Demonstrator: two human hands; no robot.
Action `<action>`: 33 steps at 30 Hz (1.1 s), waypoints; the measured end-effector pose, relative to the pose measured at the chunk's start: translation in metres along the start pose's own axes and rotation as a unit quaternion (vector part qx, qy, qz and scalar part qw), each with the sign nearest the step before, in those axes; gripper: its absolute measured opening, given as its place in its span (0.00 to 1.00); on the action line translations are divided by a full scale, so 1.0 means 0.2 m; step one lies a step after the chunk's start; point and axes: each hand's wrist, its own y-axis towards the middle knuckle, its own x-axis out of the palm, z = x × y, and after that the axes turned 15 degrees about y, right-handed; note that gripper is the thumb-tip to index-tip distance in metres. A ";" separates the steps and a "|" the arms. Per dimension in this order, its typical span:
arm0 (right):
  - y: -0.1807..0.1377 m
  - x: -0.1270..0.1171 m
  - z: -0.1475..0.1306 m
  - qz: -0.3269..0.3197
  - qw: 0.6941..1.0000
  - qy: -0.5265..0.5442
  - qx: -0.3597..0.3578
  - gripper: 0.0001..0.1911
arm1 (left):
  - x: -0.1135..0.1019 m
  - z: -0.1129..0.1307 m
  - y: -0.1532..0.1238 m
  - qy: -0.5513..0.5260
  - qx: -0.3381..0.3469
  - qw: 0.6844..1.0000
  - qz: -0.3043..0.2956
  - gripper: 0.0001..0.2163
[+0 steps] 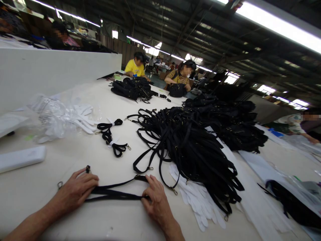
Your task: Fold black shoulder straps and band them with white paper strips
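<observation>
A black strap (117, 194) with metal clasps is stretched in folded lengths between my two hands, low over the white table (100, 221). My left hand (79, 187) is closed over its left end, where a metal hook sticks out past the knuckles. At the other end my right hand (156, 195) grips the strap, thumb and fingers pressed together around it. Beyond my hands lie bundled black straps (110, 135) wrapped with white bands. A large heap of loose black straps (180, 140) with brass-coloured hooks spreads to the right.
White gloves (198, 201) lie under the heap's near edge. Clear plastic bags (55, 115) and a long white object (22, 159) are on the left. Black bags (132, 87) are piled farther back, where two people (135, 68) sit. A white partition (60, 68) stands at the left.
</observation>
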 end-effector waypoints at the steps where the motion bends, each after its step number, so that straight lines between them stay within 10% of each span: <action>1: 0.01 0.00 0.01 -0.003 1.000 0.014 0.008 0.09 | -0.02 0.01 0.00 -0.002 -0.003 1.000 -0.007 0.09; 7: 0.04 0.00 0.03 0.026 0.998 0.053 0.029 0.06 | -0.10 0.16 0.03 -0.027 0.002 0.998 -0.060 0.22; 15: 0.00 0.01 0.02 0.052 0.998 0.006 -0.044 0.21 | 0.01 0.24 0.10 -0.037 -0.050 0.997 -0.049 0.11; 24: 0.02 -0.10 0.03 -0.124 0.983 0.051 -0.123 0.23 | 0.02 0.23 0.17 -0.045 -0.067 0.996 -0.025 0.10; 33: 0.46 -0.13 0.07 -0.240 0.921 -0.090 -0.294 0.20 | 0.04 0.20 0.16 -0.049 -0.048 0.997 -0.047 0.11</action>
